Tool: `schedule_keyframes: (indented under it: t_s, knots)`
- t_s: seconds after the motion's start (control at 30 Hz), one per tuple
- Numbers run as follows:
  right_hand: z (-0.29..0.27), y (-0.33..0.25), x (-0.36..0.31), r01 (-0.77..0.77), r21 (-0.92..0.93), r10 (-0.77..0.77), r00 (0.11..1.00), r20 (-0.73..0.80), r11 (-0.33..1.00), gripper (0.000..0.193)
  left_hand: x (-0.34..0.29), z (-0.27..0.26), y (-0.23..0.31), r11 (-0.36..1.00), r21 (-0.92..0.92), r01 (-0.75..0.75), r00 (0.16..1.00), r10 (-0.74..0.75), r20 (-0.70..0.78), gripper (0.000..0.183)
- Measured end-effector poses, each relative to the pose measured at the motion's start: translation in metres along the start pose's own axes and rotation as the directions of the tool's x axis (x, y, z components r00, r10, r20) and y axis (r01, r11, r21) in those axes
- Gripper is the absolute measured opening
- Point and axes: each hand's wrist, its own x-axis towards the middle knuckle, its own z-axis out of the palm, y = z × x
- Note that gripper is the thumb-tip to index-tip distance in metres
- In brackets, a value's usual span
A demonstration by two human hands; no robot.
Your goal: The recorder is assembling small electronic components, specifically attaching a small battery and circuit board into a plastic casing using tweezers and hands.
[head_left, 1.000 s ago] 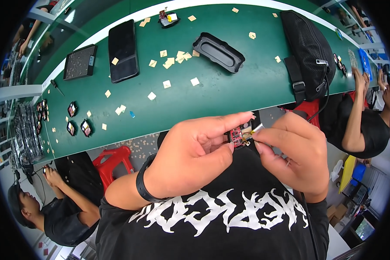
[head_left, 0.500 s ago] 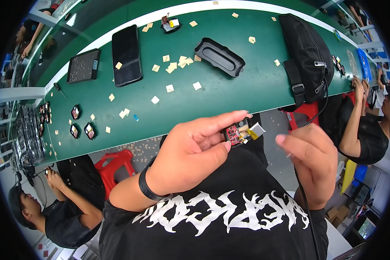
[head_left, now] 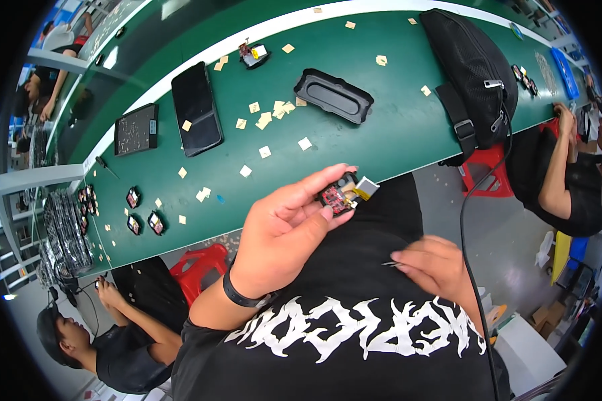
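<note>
My left hand (head_left: 284, 230) is closed around a small black device housing (head_left: 338, 196), gripping it by the edges between thumb and fingers. Inside it a red circuit board (head_left: 334, 198) shows, and a silver battery pouch (head_left: 366, 188) with yellow tape sticks out at its right side. Lower and to the right, over my lap, my right hand (head_left: 431, 264) pinches a thin, pointed metal tool (head_left: 389, 264); most of it is hidden by the fingers. The right hand is apart from the housing.
On the green bench (head_left: 281, 200) lie a black tray (head_left: 334, 95), a phone (head_left: 197, 110), a flat dark box (head_left: 136, 130), a black bag (head_left: 471, 77), several similar devices (head_left: 156, 222) and scattered tan squares. A black cable (head_left: 467, 220) hangs at right. Co-workers sit on both sides.
My right hand has dropped away from the device, down and to the left toward my lap. The left hand with the device has shifted left and slightly up in view.
</note>
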Motion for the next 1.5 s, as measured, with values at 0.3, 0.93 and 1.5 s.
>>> schedule_keyframes:
  t_s: [0.3,0.93,1.5]
  knots:
    - [-0.007,-0.046,0.086,0.233,-0.224,-0.263,0.958,-0.116,0.946,0.026,-0.030,0.004,0.018,0.913,0.373,-0.165,0.985,0.169,0.022,0.050]
    - [-0.025,-0.041,0.095,0.232,-0.194,-0.219,0.972,0.087,0.953,0.022,-0.029,0.000,0.024,0.950,0.310,0.029,0.995,-0.058,0.086,0.057]
    - [-0.024,-0.044,0.092,0.270,-0.238,-0.247,0.962,0.119,0.933,0.024,-0.031,0.002,0.029,0.907,0.404,0.117,0.984,-0.160,0.075,0.060]
